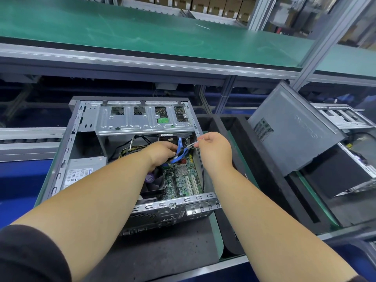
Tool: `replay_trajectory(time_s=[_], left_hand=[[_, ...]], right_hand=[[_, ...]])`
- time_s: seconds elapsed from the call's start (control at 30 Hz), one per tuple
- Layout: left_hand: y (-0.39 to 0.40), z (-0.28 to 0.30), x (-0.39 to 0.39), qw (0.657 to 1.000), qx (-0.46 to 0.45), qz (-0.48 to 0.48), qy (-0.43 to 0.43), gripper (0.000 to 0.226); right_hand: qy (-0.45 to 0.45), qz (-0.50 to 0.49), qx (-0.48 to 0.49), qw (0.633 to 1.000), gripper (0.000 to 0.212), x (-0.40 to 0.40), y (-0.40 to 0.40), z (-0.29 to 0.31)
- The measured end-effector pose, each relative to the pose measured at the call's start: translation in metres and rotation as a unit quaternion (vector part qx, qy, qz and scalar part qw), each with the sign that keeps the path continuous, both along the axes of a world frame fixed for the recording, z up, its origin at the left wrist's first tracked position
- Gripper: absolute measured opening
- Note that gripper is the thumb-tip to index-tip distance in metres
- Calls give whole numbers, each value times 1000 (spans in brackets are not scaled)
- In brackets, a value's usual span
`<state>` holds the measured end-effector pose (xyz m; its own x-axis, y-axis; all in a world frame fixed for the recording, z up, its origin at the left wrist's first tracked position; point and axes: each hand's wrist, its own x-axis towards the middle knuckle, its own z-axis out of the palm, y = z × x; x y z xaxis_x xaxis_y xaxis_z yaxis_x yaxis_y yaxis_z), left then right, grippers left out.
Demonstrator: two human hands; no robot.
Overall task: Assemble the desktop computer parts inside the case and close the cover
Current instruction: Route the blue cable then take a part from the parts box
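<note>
An open desktop case [67, 139] lies on its side in front of me, its green motherboard [183, 180] exposed. My left hand [160, 154] reaches inside and grips a bundle of blue flat cables [180, 148] above the board. Over the case's right wall, my right hand [213, 149] pinches a thin white cable tie [192, 145] that runs toward the cables. The silver drive cage [142, 119] spans the far end of the case. A grey power supply [81, 174] sits at the left. The grey side cover [293, 129] leans tilted to the right of the case.
A black CPU fan [154, 184] lies under my left wrist. Black foam trays [264, 169] stand right of the case. A second open case [345, 119] sits at the far right. A green shelf [142, 33] runs overhead.
</note>
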<state>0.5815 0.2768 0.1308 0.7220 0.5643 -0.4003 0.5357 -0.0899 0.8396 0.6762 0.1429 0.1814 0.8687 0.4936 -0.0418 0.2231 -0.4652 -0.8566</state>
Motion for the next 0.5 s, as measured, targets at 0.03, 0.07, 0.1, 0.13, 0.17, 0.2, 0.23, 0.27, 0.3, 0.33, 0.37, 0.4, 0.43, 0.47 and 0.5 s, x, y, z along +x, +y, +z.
replay_trajectory(time_s=[0.03,0.07,0.1,0.13,0.17,0.2,0.23,0.27,0.3,0.33,0.37,0.4,0.43,0.47,0.5], left_hand=[[-1,1,0,1000,-5,-10,-1,33],[0,2,1,1000,-6,-17,0,35],[0,2,1,1000,-4,-19,3,33],[-1,2,1,1000,2,-15,8,27],[-1,1,1,1000,10,-4,13,20],[-1,1,1,1000,21,11,17,13],[-1,1,0,999,31,27,19,9],[-1,2,-1,998,39,41,19,7],[-2,4,-1,997,47,54,21,9],[-2,6,-2,996,59,63,32,15],[-3,10,-3,993,80,68,51,20],[-4,14,-4,989,105,69,75,23],[-5,17,-5,984,129,70,97,25],[-6,20,-6,979,151,74,114,27],[-7,23,-6,974,169,79,126,28]], right_hand=[[0,-1,-1,1000,14,0,0,-1],[-1,-3,-4,1000,14,0,0,-1],[-1,-4,-5,1000,15,-1,0,-2],[0,-4,-4,1000,16,-1,0,-2],[1,-3,0,1000,17,-1,0,-2],[1,-2,4,1000,18,-1,0,-2],[1,-1,7,1000,18,-2,0,-3],[1,0,9,1000,18,-2,-1,-3],[0,1,8,1000,18,-2,-1,-3],[-3,3,5,1000,17,-3,-2,-4],[-8,7,2,1000,16,-3,-2,-4],[-18,15,-2,1000,16,-3,-3,-5],[-32,24,-9,999,15,-2,-3,-6],[-49,35,-18,998,14,-2,-4,-6],[-64,45,-25,997,14,-2,-4,-7]])
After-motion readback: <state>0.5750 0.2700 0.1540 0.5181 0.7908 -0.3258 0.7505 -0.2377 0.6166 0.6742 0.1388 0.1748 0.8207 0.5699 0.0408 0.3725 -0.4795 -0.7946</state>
